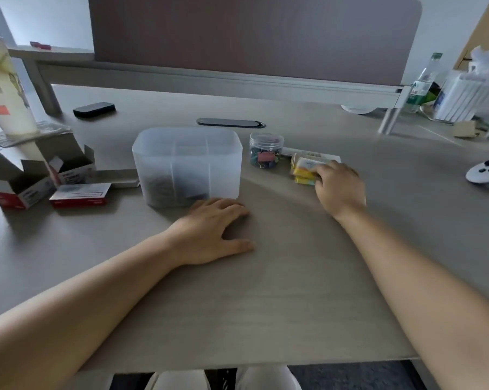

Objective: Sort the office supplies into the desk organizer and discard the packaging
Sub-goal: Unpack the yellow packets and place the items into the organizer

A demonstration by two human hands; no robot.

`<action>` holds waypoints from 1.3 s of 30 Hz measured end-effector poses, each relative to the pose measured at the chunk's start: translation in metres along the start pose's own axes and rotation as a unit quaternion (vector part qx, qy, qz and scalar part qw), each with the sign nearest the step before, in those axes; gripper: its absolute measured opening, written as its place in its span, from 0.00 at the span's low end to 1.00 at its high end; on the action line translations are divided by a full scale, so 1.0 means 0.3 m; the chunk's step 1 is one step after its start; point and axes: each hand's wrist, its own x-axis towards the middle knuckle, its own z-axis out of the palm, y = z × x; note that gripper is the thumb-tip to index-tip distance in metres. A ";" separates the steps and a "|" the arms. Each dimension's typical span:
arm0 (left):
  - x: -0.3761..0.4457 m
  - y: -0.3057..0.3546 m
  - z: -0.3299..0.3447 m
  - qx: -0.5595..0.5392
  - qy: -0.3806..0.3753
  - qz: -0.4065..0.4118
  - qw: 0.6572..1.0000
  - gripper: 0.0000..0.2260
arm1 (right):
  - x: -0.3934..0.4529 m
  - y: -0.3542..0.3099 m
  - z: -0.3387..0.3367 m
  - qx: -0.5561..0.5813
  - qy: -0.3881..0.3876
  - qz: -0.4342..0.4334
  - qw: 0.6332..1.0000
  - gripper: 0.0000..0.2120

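A translucent desk organizer (187,164) stands mid-desk with dark items at its bottom. My left hand (212,229) lies flat on the desk just in front of it, fingers relaxed. My right hand (339,187) reaches to the right and curls its fingers round a stack of yellow sticky-note packs (304,171). A clear jar of coloured binder clips (266,153) stands between organizer and packs. Left of the organizer lie two opened red-and-white boxes (21,190) (71,170), a closed red box (81,194) and a grey strip (116,177).
A tall cup (8,88) stands far left, a black case (94,109) behind. A cable grommet (230,123) sits in the desk. A white controller (487,174), a bottle (423,83) and bagged clutter (474,88) occupy the right. A partition (251,35) backs the desk.
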 end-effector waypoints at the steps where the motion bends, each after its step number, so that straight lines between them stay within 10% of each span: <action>1: -0.002 -0.001 0.001 -0.005 0.005 -0.001 1.000 0.35 | -0.011 -0.010 -0.014 0.008 0.021 -0.002 1.000 0.15; 6: -0.015 -0.007 0.000 -0.101 0.105 -0.009 0.989 0.27 | -0.083 -0.110 -0.110 0.297 0.110 -0.006 0.948 0.12; 10: -0.020 -0.012 -0.014 -0.281 0.176 -0.059 0.941 0.28 | -0.155 -0.236 -0.148 0.560 -0.041 0.068 0.825 0.07; 17: -0.058 -0.043 -0.062 -0.534 0.230 -0.128 0.803 0.15 | -0.175 -0.362 -0.140 0.657 -0.210 0.072 0.720 0.08; 25: -0.105 -0.121 -0.117 -0.512 0.210 -0.136 0.822 0.10 | -0.113 -0.450 -0.103 0.525 -0.141 -0.022 0.839 0.08; 39: -0.120 -0.141 -0.089 -0.544 0.298 -0.122 0.775 0.09 | -0.137 -0.498 -0.079 0.476 -0.064 -0.060 0.875 0.05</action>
